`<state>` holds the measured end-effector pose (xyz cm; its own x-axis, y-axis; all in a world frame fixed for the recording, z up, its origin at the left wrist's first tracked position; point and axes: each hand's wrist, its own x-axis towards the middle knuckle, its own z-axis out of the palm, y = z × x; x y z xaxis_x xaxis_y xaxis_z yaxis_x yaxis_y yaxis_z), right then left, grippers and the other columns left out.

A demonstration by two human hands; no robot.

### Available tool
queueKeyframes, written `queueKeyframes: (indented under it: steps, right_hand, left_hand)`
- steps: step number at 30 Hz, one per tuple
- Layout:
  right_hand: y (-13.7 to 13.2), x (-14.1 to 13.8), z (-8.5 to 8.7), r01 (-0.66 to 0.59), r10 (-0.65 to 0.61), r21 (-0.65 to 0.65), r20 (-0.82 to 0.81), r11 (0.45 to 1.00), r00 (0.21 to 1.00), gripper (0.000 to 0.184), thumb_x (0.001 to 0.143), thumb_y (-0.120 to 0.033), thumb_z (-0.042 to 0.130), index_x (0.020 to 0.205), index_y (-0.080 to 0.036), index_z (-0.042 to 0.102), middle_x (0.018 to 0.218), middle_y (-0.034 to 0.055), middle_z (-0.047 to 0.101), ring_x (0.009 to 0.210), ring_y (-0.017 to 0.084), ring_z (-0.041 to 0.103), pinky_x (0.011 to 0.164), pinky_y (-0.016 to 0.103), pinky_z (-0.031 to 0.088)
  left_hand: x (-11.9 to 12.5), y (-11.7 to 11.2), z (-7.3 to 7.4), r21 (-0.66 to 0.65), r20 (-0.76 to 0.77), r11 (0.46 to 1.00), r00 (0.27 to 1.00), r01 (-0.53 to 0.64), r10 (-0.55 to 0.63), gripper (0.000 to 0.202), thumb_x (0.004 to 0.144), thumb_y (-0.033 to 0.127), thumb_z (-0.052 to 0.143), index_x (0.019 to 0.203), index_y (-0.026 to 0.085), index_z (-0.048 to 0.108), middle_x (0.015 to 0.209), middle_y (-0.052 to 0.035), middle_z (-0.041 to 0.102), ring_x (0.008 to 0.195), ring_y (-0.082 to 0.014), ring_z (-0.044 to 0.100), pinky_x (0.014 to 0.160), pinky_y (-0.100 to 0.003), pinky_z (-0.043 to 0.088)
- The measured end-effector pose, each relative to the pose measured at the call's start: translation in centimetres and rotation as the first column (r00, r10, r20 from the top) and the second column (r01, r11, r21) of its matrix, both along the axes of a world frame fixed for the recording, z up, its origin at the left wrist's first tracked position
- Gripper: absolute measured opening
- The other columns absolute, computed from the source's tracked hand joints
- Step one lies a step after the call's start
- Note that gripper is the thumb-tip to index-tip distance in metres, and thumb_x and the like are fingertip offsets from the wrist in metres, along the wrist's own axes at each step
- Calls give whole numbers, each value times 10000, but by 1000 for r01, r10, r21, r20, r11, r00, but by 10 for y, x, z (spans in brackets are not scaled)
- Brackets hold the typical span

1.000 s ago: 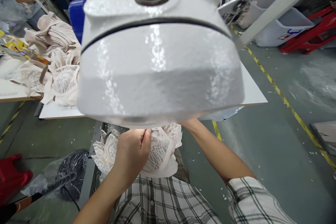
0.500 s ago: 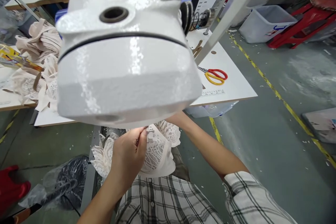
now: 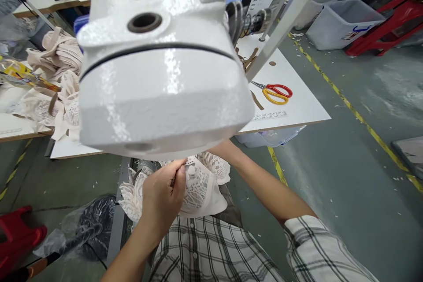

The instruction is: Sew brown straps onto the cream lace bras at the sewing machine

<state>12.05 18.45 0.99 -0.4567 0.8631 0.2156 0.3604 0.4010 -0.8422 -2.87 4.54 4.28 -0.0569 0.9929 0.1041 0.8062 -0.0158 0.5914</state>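
Observation:
My left hand [image 3: 165,191] is closed, thumb against fingers, on the upper edge of a cream lace bra [image 3: 198,187]. The bra hangs just below the front of a white sewing machine head [image 3: 165,101], its lace cups spreading to both sides of my hand. My right hand [image 3: 222,150] reaches under the machine head from the right. Its fingers are hidden there, so what they hold does not show. The needle area is also out of sight behind the machine head.
Red-and-yellow scissors [image 3: 276,93] and a clear ruler [image 3: 269,116] lie on the white table [image 3: 304,108] at right. More cream bra pieces [image 3: 61,55] are heaped at left. A clear bin [image 3: 345,22] and a red stool [image 3: 386,26] stand on the floor.
The whole view has shifted slightly, with the table and scissors moving right in the picture. Both hands keep nearly the same pose at the bra, and a brown strip beside the scissors shows more.

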Motion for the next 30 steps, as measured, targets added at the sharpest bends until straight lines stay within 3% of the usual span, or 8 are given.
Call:
queueKeyframes:
  steps: [11, 18, 26, 28, 30]
  right_hand:
    - [-2, -5, 6, 29, -29, -59, -4, 998, 1000, 15, 805, -231, 577, 801, -218, 584, 869, 29, 582, 737, 174, 533, 715, 334, 494]
    - [-5, -7, 7, 55, -56, -65, -21, 996, 998, 53, 783, -202, 582, 832, -220, 592, 905, 41, 601, 775, 195, 558, 763, 373, 504]
    - [-6, -2, 3, 23, -25, -38, -52, 999, 998, 89, 814, -261, 569, 746, -203, 568, 869, 48, 598, 787, 199, 564, 720, 351, 487]
    - [-7, 2, 2, -8, 5, -40, -77, 999, 997, 138, 826, -273, 558, 708, -204, 539, 849, 47, 596, 773, 192, 557, 713, 344, 481]
    - [-8, 5, 1, -27, 23, -36, -103, 999, 994, 151, 839, -278, 546, 707, -207, 533, 843, 45, 601, 773, 189, 553, 710, 336, 477]
  left_hand:
    - [-7, -4, -11, 75, 31, 997, 999, -28, 26, 263, 946, 282, 511, 1065, 214, 735, 1033, -20, 780, 943, -175, 735, 784, -230, 562]
    - [-15, -8, -22, 82, -5, 991, 994, -104, 105, 291, 952, 319, 512, 1174, 206, 664, 1091, -57, 764, 769, -149, 725, 646, -222, 525]
    - [-17, -10, -25, 81, -15, 996, 999, -41, 42, 302, 965, 296, 499, 1218, 204, 635, 1118, -71, 745, 916, -169, 716, 703, -221, 532]
    - [-16, -13, -26, 128, -43, 992, 999, 2, 3, 290, 965, 271, 502, 1210, 195, 636, 1074, -80, 738, 914, -173, 699, 712, -231, 530]
    - [-13, -14, -27, 255, -122, 967, 993, 30, 1, 255, 944, 234, 533, 1163, 177, 651, 1070, -107, 704, 968, -200, 666, 811, -288, 526]
